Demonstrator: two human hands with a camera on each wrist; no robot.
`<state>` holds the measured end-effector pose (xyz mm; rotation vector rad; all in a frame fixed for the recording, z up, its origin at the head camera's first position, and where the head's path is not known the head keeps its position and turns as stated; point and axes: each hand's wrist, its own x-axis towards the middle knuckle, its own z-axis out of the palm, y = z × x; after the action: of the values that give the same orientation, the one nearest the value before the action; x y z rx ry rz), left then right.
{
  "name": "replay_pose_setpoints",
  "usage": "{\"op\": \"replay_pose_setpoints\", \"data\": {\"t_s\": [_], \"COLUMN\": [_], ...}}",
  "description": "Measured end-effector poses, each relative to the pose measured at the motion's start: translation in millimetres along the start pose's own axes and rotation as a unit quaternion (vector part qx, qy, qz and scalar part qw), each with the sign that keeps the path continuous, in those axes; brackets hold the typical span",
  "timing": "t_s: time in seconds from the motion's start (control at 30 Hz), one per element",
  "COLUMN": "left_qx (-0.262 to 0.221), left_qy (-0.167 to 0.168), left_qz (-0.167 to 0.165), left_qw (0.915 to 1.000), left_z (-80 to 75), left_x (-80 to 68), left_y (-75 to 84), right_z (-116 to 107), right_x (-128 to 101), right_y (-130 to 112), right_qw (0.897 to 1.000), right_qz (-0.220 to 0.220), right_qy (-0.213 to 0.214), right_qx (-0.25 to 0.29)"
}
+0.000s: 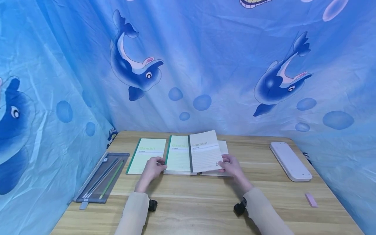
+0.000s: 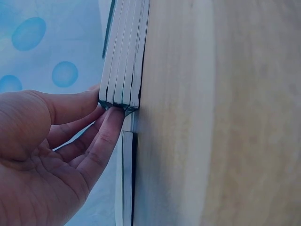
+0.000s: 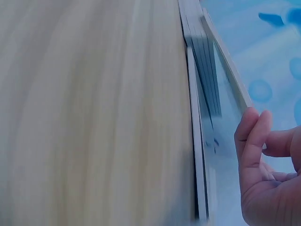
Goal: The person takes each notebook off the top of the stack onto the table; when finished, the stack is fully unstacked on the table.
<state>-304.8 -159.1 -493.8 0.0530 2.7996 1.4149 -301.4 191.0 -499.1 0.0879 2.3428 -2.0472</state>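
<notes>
Head view: stack of green notebooks (image 1: 178, 156) at mid-desk, toward the back edge of the desk (image 1: 205, 202). Left hand (image 1: 152, 168) at the stack's near left corner, fingers relaxed and only lightly bent, fingertips (image 2: 113, 117) touching the corner of the stacked spines (left wrist view: four or so thin books edge-on, nothing gripped). Right hand (image 1: 232, 165) pinching the near right edge of a beige notebook (image 1: 204, 150), lifted and tilted over the stack's right side; in right wrist view fingers (image 3: 254, 141) curled against the raised cover (image 3: 225, 70). Single green notebook (image 1: 147, 155) flat just left of the stack, apart from it. White sheet or book (image 1: 224, 148) partly hidden under the beige one, right of the stack (kind not discernible). Mesh pencil pouch (image 1: 102, 178) near the left edge. White flat case (image 1: 290, 161) toward the right edge; pink eraser (image 1: 311, 199) near the front right corner
</notes>
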Motion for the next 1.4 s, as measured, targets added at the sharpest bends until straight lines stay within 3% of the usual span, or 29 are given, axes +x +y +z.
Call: {"op": "replay_pose_setpoints", "data": {"t_s": [0.33, 0.6, 0.8, 1.1, 1.4], "left_qx": [-0.003, -0.004, -0.002, 0.004, 0.006], "left_qy": [0.001, 0.004, 0.003, 0.002, 0.001], "left_qz": [0.005, 0.003, 0.001, 0.008, 0.012], "left_qw": [1.0000, 1.0000, 1.0000, 1.0000, 0.9999], "left_z": [-1.3, -0.3, 0.4, -1.1, -2.8], "left_x": [-0.6, 0.5, 0.9, 0.0, -2.4], "left_y": [-0.9, -0.4, -2.1, -0.1, 1.8], "right_z": [-62.4, -110.9, -142.5, -166.6, -175.5], "right_x": [-0.5, -9.0, -17.7, -21.5, -21.9], "right_y": [5.9, 11.5, 18.2, 23.0, 30.4], "right_qw": [1.000, 1.000, 0.999, 0.995, 0.990], "right_qz": [0.016, 0.015, 0.039, 0.063, 0.085], "right_qy": [0.018, 0.001, -0.006, 0.020, 0.048], "right_qx": [0.005, -0.003, -0.028, -0.068, -0.103]}}
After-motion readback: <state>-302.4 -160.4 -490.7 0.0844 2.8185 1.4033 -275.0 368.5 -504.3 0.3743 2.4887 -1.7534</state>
